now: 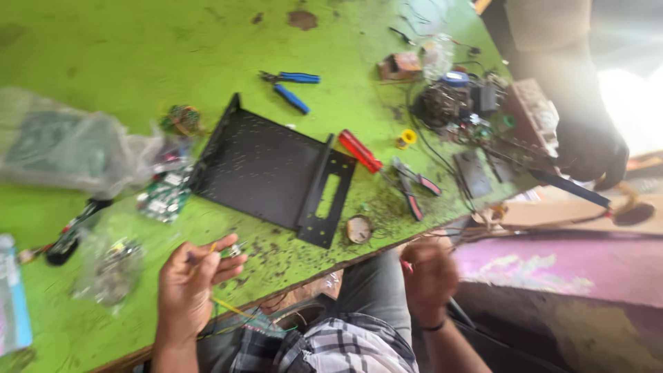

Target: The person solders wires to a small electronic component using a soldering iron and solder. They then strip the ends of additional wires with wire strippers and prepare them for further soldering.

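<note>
- While my left hand (188, 283) sits at the near edge of the green table (103, 48), its fingers are curled narrow around a thin yellow wire (207, 252) with a small metal piece at its end; the frame is blurred, so I cannot tell what that piece is
- My right hand (429, 276) hangs just off the table edge over my lap, closed on a small red-tipped item (407, 265); motion blur hides whether it is a tool or a wire end
- More loose wires (242, 314), yellow and green, trail down from my left hand toward my knees
- Step in hand, as I judge it: working the wire end, held between both hands
- Next move calls for bringing the two hands together steadily, keeping the wire pinched near its tip so it does not flex
- On the table: a black metal bracket plate (269, 169) lies flat in the middle, a red-handled screwdriver (359, 150) and red-handled pliers (412, 183) just right of it, blue-handled pliers (293, 86) beyond it
- A green circuit board (164, 197) lies left of the plate, near clear plastic bags (62, 148)
- Another person's dark gloved hand (587, 148) works at the far right, well apart from mine
</note>
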`<move>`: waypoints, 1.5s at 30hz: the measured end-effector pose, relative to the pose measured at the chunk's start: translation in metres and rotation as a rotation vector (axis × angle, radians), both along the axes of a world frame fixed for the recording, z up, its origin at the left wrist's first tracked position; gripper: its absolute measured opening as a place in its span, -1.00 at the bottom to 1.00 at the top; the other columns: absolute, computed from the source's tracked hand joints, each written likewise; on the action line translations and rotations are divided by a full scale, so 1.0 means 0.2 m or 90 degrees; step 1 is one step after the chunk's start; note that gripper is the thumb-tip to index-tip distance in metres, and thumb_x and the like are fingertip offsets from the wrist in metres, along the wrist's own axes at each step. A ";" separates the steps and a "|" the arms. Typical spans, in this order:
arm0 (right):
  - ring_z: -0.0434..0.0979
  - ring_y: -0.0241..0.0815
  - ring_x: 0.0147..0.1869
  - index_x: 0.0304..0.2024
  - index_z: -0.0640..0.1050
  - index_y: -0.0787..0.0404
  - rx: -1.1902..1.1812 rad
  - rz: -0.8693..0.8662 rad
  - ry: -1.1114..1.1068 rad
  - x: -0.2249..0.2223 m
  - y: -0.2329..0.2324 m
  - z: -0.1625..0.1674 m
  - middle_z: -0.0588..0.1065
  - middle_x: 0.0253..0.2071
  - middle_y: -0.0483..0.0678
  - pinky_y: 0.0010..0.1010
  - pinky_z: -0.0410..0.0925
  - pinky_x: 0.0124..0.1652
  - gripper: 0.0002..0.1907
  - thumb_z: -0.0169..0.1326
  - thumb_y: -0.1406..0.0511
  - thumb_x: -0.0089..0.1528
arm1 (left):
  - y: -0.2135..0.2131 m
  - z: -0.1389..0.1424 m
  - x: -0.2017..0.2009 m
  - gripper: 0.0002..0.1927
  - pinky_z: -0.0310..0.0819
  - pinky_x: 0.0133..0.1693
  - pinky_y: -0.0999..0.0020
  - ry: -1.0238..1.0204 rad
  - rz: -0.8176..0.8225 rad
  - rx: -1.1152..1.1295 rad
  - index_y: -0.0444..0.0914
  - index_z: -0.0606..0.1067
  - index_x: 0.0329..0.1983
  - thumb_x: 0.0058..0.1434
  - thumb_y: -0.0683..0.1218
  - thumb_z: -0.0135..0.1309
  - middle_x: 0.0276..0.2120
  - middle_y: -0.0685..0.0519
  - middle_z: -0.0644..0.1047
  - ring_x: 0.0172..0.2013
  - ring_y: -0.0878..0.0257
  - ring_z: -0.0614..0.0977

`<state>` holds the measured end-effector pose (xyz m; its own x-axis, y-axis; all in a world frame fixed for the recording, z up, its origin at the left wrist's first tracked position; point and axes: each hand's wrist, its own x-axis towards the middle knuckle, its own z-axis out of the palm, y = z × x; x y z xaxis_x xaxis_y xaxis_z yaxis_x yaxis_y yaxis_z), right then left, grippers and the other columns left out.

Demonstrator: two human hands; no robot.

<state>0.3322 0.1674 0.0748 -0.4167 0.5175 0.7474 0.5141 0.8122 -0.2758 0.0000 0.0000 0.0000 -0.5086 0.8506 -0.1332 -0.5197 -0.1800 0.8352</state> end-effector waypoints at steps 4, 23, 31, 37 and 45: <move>0.32 -0.25 -0.44 -0.31 0.48 0.12 -0.468 -0.136 0.761 0.36 0.28 -0.04 0.40 -0.48 -0.09 -0.43 0.18 -0.39 -0.66 -0.11 0.14 0.52 | -0.05 0.00 -0.07 -0.89 0.70 -0.14 0.12 0.006 0.009 -0.016 -0.31 0.33 -0.27 0.41 -0.22 -0.03 0.09 -0.44 0.54 -0.14 -0.10 0.72; 0.42 -0.28 -0.25 0.17 0.33 0.36 -0.125 -0.161 0.412 0.36 0.67 0.20 0.44 -0.14 -0.02 -0.51 0.34 -0.32 -0.69 -0.14 0.21 0.58 | -0.14 0.06 -0.44 -0.92 0.71 -0.15 0.12 -0.021 0.007 0.002 -0.27 0.36 -0.24 0.39 -0.19 0.00 0.09 -0.41 0.55 -0.15 -0.07 0.73; 0.47 -0.18 -0.31 -0.09 0.45 0.47 0.019 -0.256 0.486 0.30 0.40 0.17 0.50 -0.28 0.12 -0.44 0.33 -0.33 -0.63 -0.12 0.23 0.63 | -0.19 0.08 -0.66 -0.93 0.71 -0.14 0.12 -0.011 -0.013 -0.012 -0.27 0.38 -0.22 0.40 -0.19 -0.01 0.09 -0.40 0.56 -0.14 -0.06 0.73; 0.51 -0.21 -0.34 -0.07 0.40 0.41 -0.178 -0.086 0.536 0.31 0.49 0.09 0.49 -0.21 0.11 -0.51 0.38 -0.38 -0.73 0.08 0.30 0.62 | -0.12 0.01 -0.64 -0.93 0.70 -0.14 0.12 -0.013 -0.003 -0.020 -0.27 0.38 -0.22 0.40 -0.20 -0.01 0.08 -0.41 0.56 -0.15 -0.06 0.73; 0.67 -0.10 -0.15 0.01 0.44 0.37 -0.217 -0.073 0.465 -0.16 0.59 -0.08 0.60 -0.08 0.18 -0.41 0.56 -0.17 -0.75 0.17 0.29 0.49 | -0.10 0.02 -0.54 -0.94 0.71 -0.14 0.11 0.002 -0.005 -0.030 -0.27 0.38 -0.23 0.38 -0.21 0.01 0.07 -0.40 0.56 -0.15 -0.07 0.73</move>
<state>0.3006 0.2844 0.0598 0.1848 0.7755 0.6037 0.1833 0.5763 -0.7964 -0.1070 -0.0195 0.0044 -0.5022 0.8475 -0.1718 -0.5184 -0.1360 0.8442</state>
